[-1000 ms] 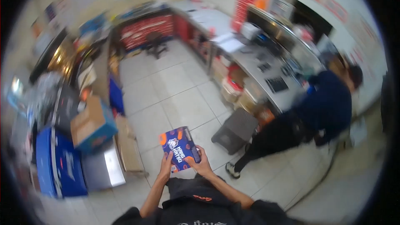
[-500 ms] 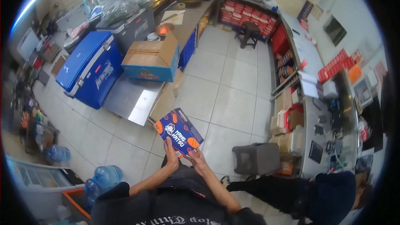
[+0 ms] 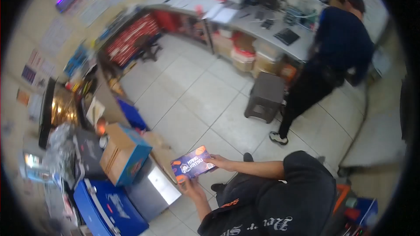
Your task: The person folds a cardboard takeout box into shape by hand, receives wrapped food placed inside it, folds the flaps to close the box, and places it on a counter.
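Note:
A small purple-blue food box (image 3: 190,164) with orange patches and white "Mang Katsu" lettering is held in front of my body. My left hand (image 3: 193,188) grips its lower edge. Along the right end of the box, my right hand (image 3: 217,162) has its fingers closed on it. Both hands partly cover the box's edges, and its underside is hidden.
Left of me, a steel table (image 3: 146,188) bears an open cardboard carton (image 3: 127,153), beside a blue cooler (image 3: 109,212). A grey plastic stool (image 3: 265,96) stands ahead. A person (image 3: 343,39) leans at the steel counter (image 3: 284,22). Stacked red boxes (image 3: 133,39) fill a far shelf.
My view has swung right and tilted, so the counter and the other person now show more fully. The box stays in both my hands.

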{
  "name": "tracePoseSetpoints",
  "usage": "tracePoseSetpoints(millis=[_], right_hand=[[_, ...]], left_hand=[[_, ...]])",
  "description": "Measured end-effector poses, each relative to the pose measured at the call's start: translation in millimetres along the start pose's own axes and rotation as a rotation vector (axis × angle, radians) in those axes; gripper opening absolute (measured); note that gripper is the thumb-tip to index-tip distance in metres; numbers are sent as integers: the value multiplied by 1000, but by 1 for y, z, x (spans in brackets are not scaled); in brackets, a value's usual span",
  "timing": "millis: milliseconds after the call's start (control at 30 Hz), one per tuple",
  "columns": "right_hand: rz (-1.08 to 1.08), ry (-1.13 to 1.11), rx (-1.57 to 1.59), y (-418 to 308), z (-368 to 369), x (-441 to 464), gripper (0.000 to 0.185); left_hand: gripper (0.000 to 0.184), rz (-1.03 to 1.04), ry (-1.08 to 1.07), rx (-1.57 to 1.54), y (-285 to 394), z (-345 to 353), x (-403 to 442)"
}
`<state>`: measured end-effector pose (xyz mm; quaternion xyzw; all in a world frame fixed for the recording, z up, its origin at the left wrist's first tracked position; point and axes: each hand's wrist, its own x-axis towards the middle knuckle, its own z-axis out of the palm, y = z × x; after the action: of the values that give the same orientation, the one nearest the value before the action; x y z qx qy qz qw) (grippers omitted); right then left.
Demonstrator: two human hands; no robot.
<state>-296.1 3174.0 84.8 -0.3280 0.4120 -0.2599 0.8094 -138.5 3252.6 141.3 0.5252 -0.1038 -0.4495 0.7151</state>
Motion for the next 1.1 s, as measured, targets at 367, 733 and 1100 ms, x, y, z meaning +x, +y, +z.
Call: tracePoseSetpoints(millis=[367,733,1100], right_hand=[[-434,336,-3,16,39,-35,56],[-452,730,25,10,-38,-65,38],[-149,566,682,22,-170,79,59]], left_hand=[[62,-306,-608,693,69,-10,78],[69,-111,-698,635,8,80,43],[67,21,-74,832,84,-47,135]])
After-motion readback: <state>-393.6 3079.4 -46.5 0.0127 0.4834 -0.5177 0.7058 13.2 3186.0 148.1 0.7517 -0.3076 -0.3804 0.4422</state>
